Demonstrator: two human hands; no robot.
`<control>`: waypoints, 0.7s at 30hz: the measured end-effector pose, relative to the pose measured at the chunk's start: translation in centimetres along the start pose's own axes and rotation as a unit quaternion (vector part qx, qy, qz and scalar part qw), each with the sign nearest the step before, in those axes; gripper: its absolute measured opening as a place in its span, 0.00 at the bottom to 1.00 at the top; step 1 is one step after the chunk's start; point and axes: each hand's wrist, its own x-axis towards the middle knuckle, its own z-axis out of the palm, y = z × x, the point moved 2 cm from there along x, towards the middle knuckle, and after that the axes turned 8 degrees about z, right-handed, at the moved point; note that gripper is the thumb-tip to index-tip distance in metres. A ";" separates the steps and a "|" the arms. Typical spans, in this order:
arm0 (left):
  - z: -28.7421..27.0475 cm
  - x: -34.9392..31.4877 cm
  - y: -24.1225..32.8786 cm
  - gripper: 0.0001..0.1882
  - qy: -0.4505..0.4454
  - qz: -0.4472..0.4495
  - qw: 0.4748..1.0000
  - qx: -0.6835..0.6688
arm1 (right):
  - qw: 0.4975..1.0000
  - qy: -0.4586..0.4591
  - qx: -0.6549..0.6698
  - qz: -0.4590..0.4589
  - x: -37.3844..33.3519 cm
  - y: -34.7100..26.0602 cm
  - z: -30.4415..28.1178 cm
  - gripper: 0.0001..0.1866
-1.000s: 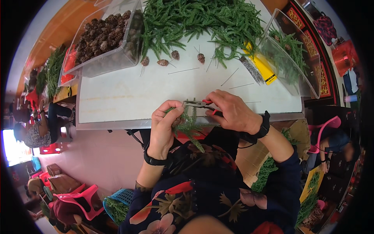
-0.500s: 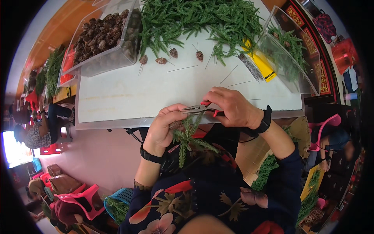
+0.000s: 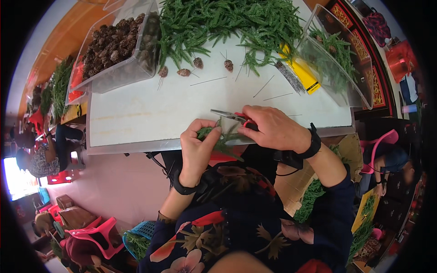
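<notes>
Near the table's front edge, my left hand (image 3: 195, 145) pinches an artificial green pine sprig (image 3: 223, 146) between thumb and fingers. Part of the sprig lies behind the fingers, and its right end is blurred. My right hand (image 3: 277, 129) is wrapped round needle-nose pliers (image 3: 227, 114) with red handles. The metal jaws point left, just above the left fingertips and apart from the sprig. Beyond my hands, loose pine cones (image 3: 228, 66) with wire tails lie on the white table (image 3: 150, 107). Several straight wires (image 3: 208, 81) lie there too.
A clear bin of pine cones (image 3: 114, 48) stands at the far left. A heap of green sprigs (image 3: 232, 22) covers the table's back. On the right are a bundle of wires (image 3: 290, 77), a yellow packet (image 3: 304, 73) and a tilted clear bin (image 3: 339, 63) with greenery. Other people sit at both sides.
The pliers have come away from the left fingertips and moved slightly up. My left hand has turned with the sprig, and the pine cone seen in it before is now hidden.
</notes>
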 end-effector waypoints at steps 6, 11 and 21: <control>-0.6 0.5 0.1 0.03 0.032 0.025 0.998 -0.043 | 0.998 0.025 0.047 0.020 -1.7 -0.7 0.8 0.14; -0.4 0.5 0.2 0.03 0.039 0.039 0.996 -0.070 | 0.999 0.032 0.008 0.024 -1.6 -0.5 1.4 0.14; -0.4 0.5 0.3 0.04 0.042 0.019 0.994 -0.100 | 0.999 0.051 -0.008 0.009 -1.6 -1.0 1.3 0.14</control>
